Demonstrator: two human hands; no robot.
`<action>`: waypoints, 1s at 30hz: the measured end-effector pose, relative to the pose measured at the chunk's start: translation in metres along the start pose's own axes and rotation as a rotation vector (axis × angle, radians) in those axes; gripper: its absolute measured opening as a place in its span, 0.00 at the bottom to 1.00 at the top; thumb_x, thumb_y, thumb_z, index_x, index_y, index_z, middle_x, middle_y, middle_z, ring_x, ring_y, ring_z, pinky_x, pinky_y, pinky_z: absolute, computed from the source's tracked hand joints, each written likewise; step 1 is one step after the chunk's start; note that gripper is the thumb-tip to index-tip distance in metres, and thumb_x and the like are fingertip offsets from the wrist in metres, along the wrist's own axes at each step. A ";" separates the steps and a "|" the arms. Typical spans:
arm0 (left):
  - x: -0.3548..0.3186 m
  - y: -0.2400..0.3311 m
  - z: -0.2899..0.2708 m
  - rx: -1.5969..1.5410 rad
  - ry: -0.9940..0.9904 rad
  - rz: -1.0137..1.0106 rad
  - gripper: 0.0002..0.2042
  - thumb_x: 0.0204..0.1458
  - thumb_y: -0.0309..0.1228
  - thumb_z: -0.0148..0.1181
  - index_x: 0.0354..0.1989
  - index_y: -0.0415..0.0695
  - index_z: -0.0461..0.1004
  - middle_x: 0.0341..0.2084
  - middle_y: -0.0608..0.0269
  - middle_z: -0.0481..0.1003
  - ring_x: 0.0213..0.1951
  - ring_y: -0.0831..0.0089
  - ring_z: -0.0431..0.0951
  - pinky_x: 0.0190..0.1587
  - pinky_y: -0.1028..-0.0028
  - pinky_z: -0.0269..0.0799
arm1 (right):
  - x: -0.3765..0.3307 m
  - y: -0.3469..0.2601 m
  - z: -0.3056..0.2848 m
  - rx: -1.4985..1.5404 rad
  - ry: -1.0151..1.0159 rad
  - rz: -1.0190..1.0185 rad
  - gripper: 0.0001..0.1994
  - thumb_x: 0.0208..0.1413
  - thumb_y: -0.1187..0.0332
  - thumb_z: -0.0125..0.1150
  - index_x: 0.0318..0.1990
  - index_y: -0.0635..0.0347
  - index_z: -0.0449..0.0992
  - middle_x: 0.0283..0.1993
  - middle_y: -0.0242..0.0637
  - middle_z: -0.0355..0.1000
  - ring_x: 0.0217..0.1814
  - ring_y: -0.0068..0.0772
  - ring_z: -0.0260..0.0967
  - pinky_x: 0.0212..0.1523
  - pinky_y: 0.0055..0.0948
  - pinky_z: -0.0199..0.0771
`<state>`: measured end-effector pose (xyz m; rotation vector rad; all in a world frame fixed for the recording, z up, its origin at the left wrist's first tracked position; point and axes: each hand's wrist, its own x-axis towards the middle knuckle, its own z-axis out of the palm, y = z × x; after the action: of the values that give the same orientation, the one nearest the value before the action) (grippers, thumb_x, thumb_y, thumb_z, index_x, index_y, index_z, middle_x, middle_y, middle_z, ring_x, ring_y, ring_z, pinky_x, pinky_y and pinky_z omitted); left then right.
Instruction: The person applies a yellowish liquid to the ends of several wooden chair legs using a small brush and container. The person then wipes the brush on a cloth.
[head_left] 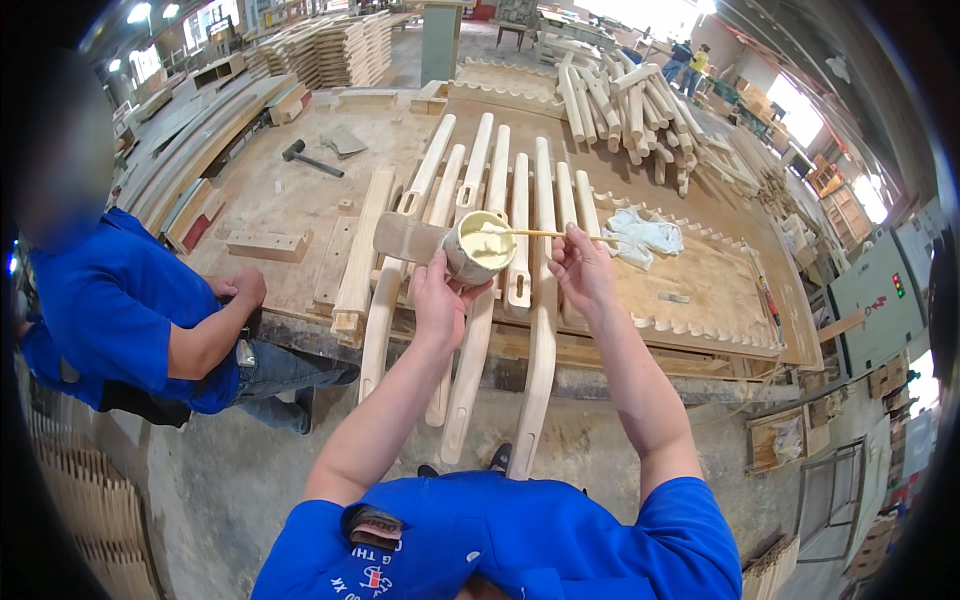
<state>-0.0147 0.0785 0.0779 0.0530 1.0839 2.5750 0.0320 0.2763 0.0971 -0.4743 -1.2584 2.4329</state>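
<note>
Left hand [438,300] was wrapped around a round tub of pale yellow glue [478,246], right hand [580,268] pinched a thin wooden stick [535,233] dipped in it, both over the curved pale wooden chair parts [520,250] near the workbench [290,200] front edge.

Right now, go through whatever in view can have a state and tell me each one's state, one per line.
Left hand: closed around the glue cup.
Glue cup: open, tilted toward the camera, pale glue inside.
Right hand: pinching the thin stick.
Thin stick: level, one end in the cup.
Curved wooden parts: lying side by side on the workbench.
Hammer: lying flat, untouched.
White rag: crumpled.
</note>
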 end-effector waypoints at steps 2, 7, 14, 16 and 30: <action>0.002 0.000 -0.002 0.009 0.022 -0.005 0.15 0.62 0.36 0.39 0.49 0.38 0.55 0.51 0.54 0.61 0.51 0.62 0.69 0.45 0.53 0.77 | 0.004 -0.004 0.001 0.014 -0.032 0.006 0.07 0.57 0.65 0.57 0.32 0.57 0.69 0.26 0.33 0.70 0.26 0.24 0.69 0.29 0.25 0.75; -0.009 -0.007 -0.015 0.056 0.103 -0.046 0.16 0.62 0.38 0.40 0.51 0.39 0.56 0.52 0.55 0.61 0.51 0.63 0.69 0.44 0.54 0.76 | 0.029 -0.023 -0.008 -0.055 -0.070 -0.103 0.05 0.56 0.70 0.55 0.34 0.61 0.69 0.28 0.37 0.71 0.29 0.26 0.71 0.31 0.27 0.76; -0.076 -0.019 -0.060 0.157 -0.020 -0.236 0.19 0.61 0.41 0.44 0.54 0.42 0.59 0.45 0.58 0.69 0.42 0.67 0.76 0.34 0.63 0.79 | 0.073 -0.034 0.009 -0.552 -0.101 -0.360 0.08 0.54 0.69 0.57 0.31 0.66 0.70 0.26 0.39 0.72 0.25 0.25 0.72 0.26 0.22 0.75; -0.085 -0.019 -0.070 0.234 -0.062 -0.300 0.18 0.61 0.40 0.45 0.53 0.42 0.59 0.45 0.58 0.69 0.41 0.68 0.76 0.33 0.64 0.80 | 0.080 -0.035 0.014 -0.723 -0.113 -0.398 0.08 0.55 0.69 0.57 0.31 0.64 0.69 0.26 0.38 0.72 0.24 0.23 0.71 0.24 0.21 0.73; -0.096 -0.008 -0.084 0.261 -0.144 -0.450 0.18 0.61 0.37 0.42 0.55 0.39 0.58 0.45 0.54 0.70 0.40 0.65 0.78 0.30 0.64 0.82 | 0.099 -0.015 0.038 -1.229 -0.410 -0.438 0.10 0.53 0.67 0.57 0.31 0.67 0.72 0.23 0.39 0.73 0.25 0.25 0.73 0.28 0.26 0.72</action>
<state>0.0643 -0.0057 0.0221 0.0506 1.2104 1.9947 -0.0695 0.3029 0.1181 0.0602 -2.6144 1.1884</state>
